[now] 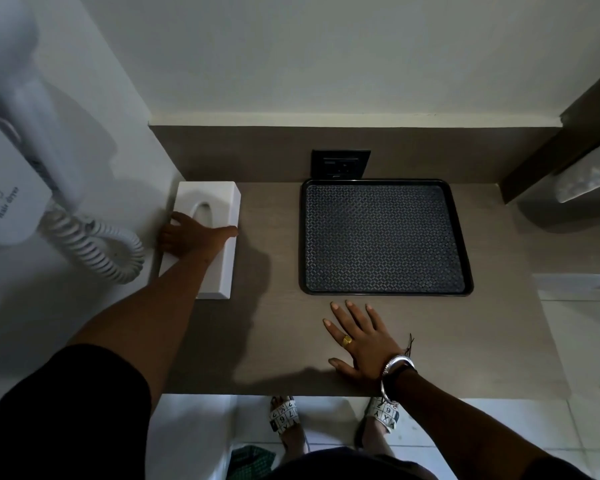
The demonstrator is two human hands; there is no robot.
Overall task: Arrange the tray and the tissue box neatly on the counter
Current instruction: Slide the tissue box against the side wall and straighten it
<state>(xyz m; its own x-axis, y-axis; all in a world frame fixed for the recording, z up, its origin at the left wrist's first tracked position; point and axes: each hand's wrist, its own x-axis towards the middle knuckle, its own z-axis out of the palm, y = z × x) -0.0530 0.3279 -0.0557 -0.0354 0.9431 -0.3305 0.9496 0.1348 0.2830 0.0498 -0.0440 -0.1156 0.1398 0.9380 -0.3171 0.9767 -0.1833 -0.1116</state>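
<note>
Grey-brown wood-grain table (pixel 274 341), seen from above. White tissue box (pixel 219 206) lies lengthwise at the table's left edge, against the white side wall. Left hand (pixel 194 235) rests on top of the box, fingers (pixel 175 220) spread across its width, thumb at the right edge; palm down, pressing or gripping, cannot tell which. Black tray (pixel 387 237) with patterned non-slip liner sits right of centre, well apart from the box, back rim close to the rear wall just below a dark wall socket (pixel 340 164). Right hand (pixel 361 344) lies flat on the table just in front of the tray, fingers apart, holding nothing. Gold ring, bangles at wrist. Wall-mounted hair dryer (pixel 21 161) with coiled cord at far left.
</note>
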